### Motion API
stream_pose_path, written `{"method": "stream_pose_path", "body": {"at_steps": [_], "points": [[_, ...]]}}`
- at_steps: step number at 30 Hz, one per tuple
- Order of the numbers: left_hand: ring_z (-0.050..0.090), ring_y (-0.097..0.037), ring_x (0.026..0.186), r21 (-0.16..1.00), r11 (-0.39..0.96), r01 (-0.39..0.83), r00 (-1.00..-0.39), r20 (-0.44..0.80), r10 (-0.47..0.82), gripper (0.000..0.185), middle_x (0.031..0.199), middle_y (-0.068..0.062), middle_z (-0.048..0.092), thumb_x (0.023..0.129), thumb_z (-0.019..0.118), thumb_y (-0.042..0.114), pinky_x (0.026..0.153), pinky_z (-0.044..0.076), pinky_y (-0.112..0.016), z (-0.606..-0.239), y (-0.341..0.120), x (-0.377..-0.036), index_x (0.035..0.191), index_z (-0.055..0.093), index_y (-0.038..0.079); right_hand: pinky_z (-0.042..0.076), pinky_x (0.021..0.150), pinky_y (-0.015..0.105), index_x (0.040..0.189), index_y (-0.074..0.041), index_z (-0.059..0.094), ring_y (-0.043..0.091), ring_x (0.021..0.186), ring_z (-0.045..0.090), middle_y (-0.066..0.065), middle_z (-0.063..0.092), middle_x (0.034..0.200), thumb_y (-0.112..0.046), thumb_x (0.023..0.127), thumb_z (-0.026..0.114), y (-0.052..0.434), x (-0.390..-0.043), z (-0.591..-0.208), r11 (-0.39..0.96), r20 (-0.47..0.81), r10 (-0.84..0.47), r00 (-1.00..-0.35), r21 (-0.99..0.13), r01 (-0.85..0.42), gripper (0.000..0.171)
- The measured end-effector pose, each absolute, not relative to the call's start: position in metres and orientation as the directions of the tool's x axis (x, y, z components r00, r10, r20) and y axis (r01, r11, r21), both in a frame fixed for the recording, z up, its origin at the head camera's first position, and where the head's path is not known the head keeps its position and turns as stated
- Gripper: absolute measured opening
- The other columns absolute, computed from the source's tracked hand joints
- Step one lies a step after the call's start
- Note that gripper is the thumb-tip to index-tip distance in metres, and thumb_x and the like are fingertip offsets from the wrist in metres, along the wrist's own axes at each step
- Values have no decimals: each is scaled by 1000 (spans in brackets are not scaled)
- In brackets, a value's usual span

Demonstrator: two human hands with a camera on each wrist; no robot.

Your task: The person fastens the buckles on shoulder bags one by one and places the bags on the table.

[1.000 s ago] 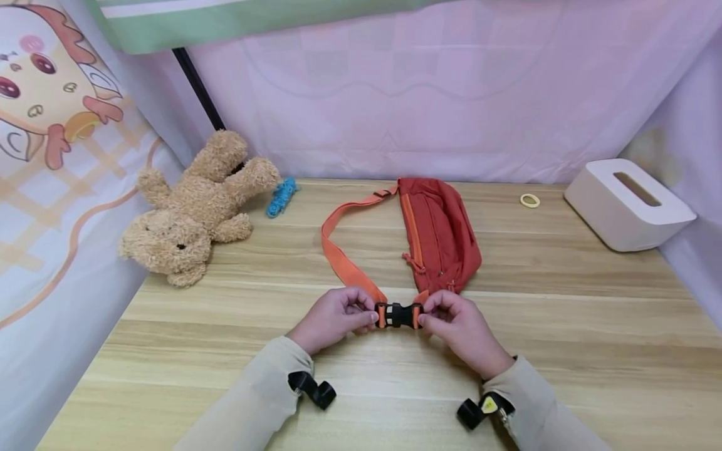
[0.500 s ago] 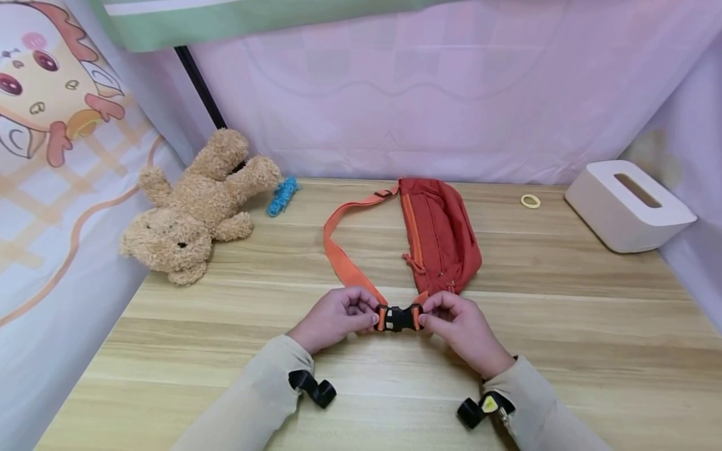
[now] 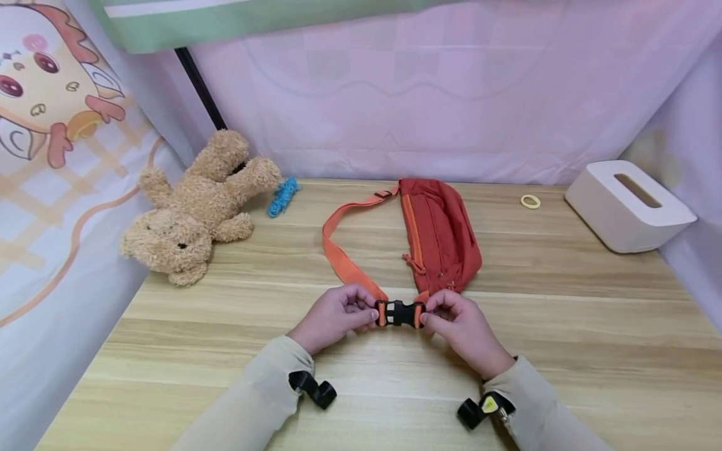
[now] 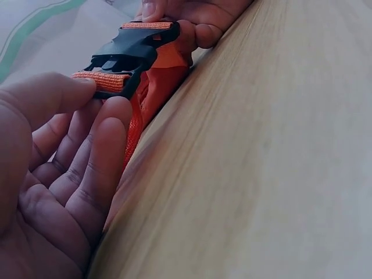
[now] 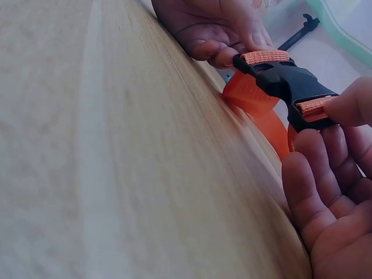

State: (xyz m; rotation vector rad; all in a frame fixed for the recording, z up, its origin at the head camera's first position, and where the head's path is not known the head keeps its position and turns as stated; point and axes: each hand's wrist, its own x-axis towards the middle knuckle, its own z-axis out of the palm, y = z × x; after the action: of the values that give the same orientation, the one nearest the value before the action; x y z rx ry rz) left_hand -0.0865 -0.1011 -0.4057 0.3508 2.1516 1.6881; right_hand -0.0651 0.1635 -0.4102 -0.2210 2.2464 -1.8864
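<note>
A rust-red waist bag lies on the wooden table, its orange strap looping to the left and back toward me. The strap's black buckle is joined, held just above the table between both hands. My left hand pinches the orange webbing at the buckle's left end with thumb and fingers. My right hand pinches the webbing at the buckle's right end. In both wrist views the two buckle halves sit closed together.
A tan teddy bear lies at the back left beside a small blue knotted thing. A white tissue box stands at the back right, a yellow ring near it. Cloth curtains wall in the table.
The buckle and both hands have barely shifted; the buckle stays joined and the pinches are unchanged.
</note>
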Motion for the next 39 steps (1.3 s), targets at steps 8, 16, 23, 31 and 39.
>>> {"method": "stream_pose_path", "body": {"at_steps": [8,16,23,31,39], "points": [[67,-18,73,970,232,-73,-901,-164,402,13,86,-5,70,92,74,13,60,52,-27,-405,-101,-86,98,65,5,53,66,28,97,-1,59,22,78,65,14,66,93,-6,92,71,164,-65,-410,193,-56,-247,-967,-981,7,14],[67,-18,73,976,203,-76,-897,-156,413,12,86,-7,71,91,75,11,65,56,-28,-405,-101,-86,96,66,3,54,66,29,95,-5,60,22,78,65,13,66,92,-6,91,72,162,-65,-409,206,-71,-239,-968,-978,21,13],[69,-19,77,981,178,-83,-890,-153,429,12,87,-8,72,91,75,9,69,58,-31,-406,-101,-86,95,67,2,54,67,30,95,-5,62,22,78,66,13,67,92,-6,90,73,162,-65,-408,206,-85,-235,-968,-978,36,13],[67,-19,74,978,197,-62,-888,-144,436,11,86,-8,72,90,76,11,66,57,-30,-406,-102,-86,95,68,4,54,67,29,95,-5,63,21,78,65,12,68,92,-6,90,74,162,-65,-408,220,-81,-238,-968,-975,27,12],[65,-17,71,968,248,-33,-890,-141,434,9,84,-5,71,90,76,14,62,54,-28,-406,-102,-86,95,71,8,53,66,27,94,-7,64,19,78,63,12,67,93,-4,89,73,162,-65,-409,225,-70,-243,-967,-974,14,11]]}}
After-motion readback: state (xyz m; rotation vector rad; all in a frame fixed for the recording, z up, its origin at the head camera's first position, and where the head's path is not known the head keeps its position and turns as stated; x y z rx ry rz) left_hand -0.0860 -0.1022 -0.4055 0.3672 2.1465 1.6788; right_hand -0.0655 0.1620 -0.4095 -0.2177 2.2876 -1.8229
